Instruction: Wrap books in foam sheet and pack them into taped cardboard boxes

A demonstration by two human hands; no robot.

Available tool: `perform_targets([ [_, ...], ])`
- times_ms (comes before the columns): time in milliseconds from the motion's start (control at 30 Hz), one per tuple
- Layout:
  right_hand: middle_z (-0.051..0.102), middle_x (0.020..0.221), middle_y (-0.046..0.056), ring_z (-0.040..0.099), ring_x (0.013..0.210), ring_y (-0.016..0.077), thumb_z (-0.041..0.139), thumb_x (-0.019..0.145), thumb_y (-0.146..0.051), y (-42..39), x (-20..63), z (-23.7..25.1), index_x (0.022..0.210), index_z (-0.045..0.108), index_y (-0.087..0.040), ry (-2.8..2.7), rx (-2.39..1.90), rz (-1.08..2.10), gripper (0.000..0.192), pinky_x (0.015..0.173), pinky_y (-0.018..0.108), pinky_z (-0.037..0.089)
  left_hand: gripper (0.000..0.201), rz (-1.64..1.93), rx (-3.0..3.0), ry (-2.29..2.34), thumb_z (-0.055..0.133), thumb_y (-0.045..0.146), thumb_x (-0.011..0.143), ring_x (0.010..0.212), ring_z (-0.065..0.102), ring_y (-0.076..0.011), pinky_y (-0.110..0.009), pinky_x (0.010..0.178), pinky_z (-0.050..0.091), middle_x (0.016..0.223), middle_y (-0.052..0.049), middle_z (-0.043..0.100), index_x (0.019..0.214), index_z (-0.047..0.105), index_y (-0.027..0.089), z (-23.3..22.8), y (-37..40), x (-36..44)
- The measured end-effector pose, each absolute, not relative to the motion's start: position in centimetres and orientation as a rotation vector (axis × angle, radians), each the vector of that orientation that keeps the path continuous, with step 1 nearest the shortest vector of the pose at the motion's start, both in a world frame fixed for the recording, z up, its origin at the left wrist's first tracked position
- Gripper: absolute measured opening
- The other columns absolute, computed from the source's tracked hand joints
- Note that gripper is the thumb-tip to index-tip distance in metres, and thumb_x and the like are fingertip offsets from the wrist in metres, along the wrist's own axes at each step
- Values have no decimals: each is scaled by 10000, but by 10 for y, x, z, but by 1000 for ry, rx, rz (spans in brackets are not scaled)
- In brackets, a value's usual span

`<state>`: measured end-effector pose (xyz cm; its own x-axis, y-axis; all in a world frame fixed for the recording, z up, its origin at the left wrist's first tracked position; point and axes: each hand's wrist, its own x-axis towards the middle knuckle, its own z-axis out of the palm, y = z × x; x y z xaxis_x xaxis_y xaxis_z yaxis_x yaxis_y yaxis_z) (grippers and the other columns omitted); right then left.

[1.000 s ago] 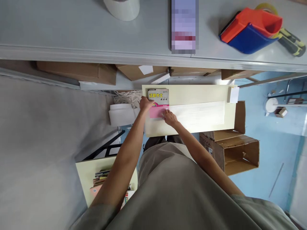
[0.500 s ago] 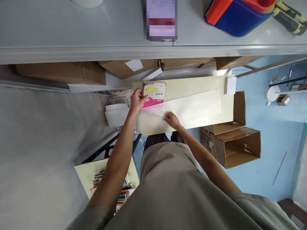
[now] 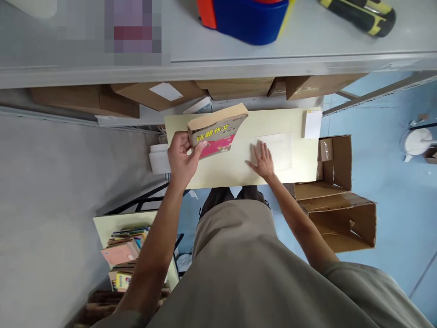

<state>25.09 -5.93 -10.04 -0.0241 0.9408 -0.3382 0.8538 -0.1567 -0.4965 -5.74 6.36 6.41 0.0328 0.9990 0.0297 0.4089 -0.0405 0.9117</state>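
My left hand (image 3: 184, 152) grips a thick paperback book (image 3: 215, 134) by its near left corner, thumb on the cover and fingers beneath. The book is tilted up off the pale yellow board (image 3: 205, 175), its grey and pink cover with yellow lettering facing me. To its right, my right hand (image 3: 262, 160) lies flat with fingers spread on a translucent white sheet (image 3: 282, 150). That sheet rests on the board. A small white block, like a stack of slips (image 3: 312, 125), sits at the board's far right corner.
Above the board runs a grey shelf (image 3: 191, 68) bearing a blue and red container (image 3: 251, 20) and a black and yellow handled tool (image 3: 362, 16). Cardboard boxes (image 3: 239, 89) stand behind. Open cartons (image 3: 341, 223) are at right. Books (image 3: 123, 250) lie on a lower table at left.
My left hand has lifted and tilted the book off the sheet. My right hand has moved right and opened flat. The sheet now looks shorter and lies farther right. The view has shifted.
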Motion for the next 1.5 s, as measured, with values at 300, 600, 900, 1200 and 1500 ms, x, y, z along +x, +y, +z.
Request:
perform_targets([
  [300, 315, 1925, 170, 239, 1818, 353, 435, 1184, -540, -88, 360, -104, 1755, 519, -152, -1754, -1997, 1143, 695, 1451, 644, 282, 638, 712, 1047, 1216, 896, 675, 916, 1268, 814, -333, -469, 1037, 708, 1336, -116, 826, 1336, 667, 254, 7, 28, 50],
  [600, 727, 1606, 126, 628, 1553, 320, 187, 1141, -867, -70, 406, -110, 1055, 879, -242, -1193, -1797, 1247, 936, 1373, 531, 462, 494, 545, 556, 1446, 990, 418, 807, 1166, 829, -331, -496, 1064, 672, 1265, -159, 849, 1147, 721, 181, -111, 10, 139],
  [900, 719, 1535, 169, 642, 1461, 354, 659, 1101, -587, -76, 389, -134, 1051, 786, -265, -1302, -1872, 1007, 350, 1311, 611, 530, 327, 596, 659, 1614, 893, 297, 865, 1137, 822, -299, -461, 1041, 662, 1219, -124, 839, 1108, 695, 203, -135, 6, 149],
  [1200, 703, 1526, 169, 648, 1459, 320, 597, 1115, -371, -75, 384, -125, 1165, 767, -257, -1327, -1990, 951, 210, 1321, 551, 513, 294, 568, 718, 1601, 846, 264, 905, 1198, 786, -296, -459, 1073, 641, 1255, -132, 817, 1126, 659, 214, -137, 7, 148],
  [1500, 783, 1130, 179, 745, 1058, 313, 716, 1066, -429, -93, 408, -108, 1256, 670, -154, -813, -2487, 809, 338, 981, 447, 592, 184, 497, 950, 1709, 778, 281, 963, 1028, 769, -295, -460, 981, 642, 1094, -108, 779, 1093, 669, 212, -133, -2, 148],
])
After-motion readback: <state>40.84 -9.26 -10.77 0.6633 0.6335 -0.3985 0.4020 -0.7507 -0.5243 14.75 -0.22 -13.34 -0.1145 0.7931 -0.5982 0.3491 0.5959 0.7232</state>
